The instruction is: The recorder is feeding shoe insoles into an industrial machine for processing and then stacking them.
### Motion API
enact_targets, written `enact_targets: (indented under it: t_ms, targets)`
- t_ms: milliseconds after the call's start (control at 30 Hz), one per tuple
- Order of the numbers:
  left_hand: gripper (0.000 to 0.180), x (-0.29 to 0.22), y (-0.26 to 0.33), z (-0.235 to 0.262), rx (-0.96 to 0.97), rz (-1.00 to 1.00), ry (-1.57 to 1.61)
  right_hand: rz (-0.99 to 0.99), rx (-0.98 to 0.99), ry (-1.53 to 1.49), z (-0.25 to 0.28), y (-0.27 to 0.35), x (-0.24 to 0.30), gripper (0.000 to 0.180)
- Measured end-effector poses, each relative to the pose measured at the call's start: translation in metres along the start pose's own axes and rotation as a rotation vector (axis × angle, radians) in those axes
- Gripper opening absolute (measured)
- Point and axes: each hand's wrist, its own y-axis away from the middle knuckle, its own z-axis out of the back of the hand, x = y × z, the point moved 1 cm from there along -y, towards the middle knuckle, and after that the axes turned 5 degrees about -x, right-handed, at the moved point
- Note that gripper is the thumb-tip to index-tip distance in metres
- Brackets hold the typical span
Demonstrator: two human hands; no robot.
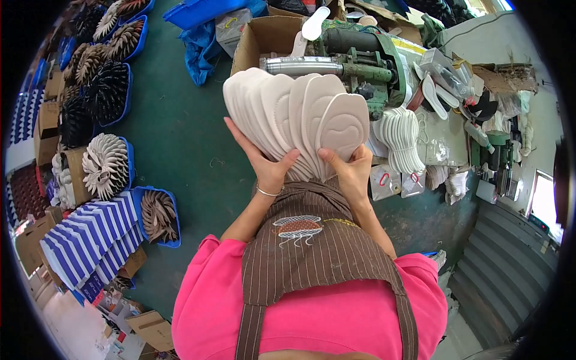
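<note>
A thick fanned stack of pale cream shoe insoles (292, 114) is held up in front of my apron, between both hands. My left hand (267, 168) grips the stack's lower left side, thumb across the front and fingers behind. My right hand (350, 168) closes on the lower right side, its thumb pressed on the frontmost insole (342, 129). Stitched curves show on the faces of the nearer insoles. The insoles' narrow lower ends come together between my hands. Most of my fingers are hidden behind the stack.
Beyond the insoles stand an open cardboard box (273, 33) and a green machine with a metal roller (303, 65). A bundle of white insoles (401, 141) lies on the bench at right. Blue baskets of fanned pieces (159, 216) line the left, beside blue-and-white striped cloth (93, 240).
</note>
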Motion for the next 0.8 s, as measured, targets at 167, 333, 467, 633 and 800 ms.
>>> enact_targets:
  t_ms: [167,333,467,633,800]
  targets:
    - [0.13,0.006,-0.002,0.012,-0.106,-0.013,0.01,-0.061,0.003,-0.221,-0.01,-0.003,-0.02,0.024]
    - [0.126,0.018,-0.016,0.026,-0.098,-0.013,0.017,-0.157,-0.016,-0.388,-0.018,-0.007,-0.036,0.032]
    - [0.106,0.034,-0.025,0.048,-0.091,0.038,0.094,-0.132,-0.178,-0.509,-0.009,0.0,-0.061,0.035]
    - [0.067,0.058,-0.04,0.081,-0.126,0.178,0.287,-0.276,-0.374,-0.238,-0.008,-0.013,-0.146,0.035]
    - [0.067,0.068,-0.042,0.102,-0.11,0.264,0.3,-0.15,-0.247,-0.096,-0.026,-0.061,-0.108,0.025]
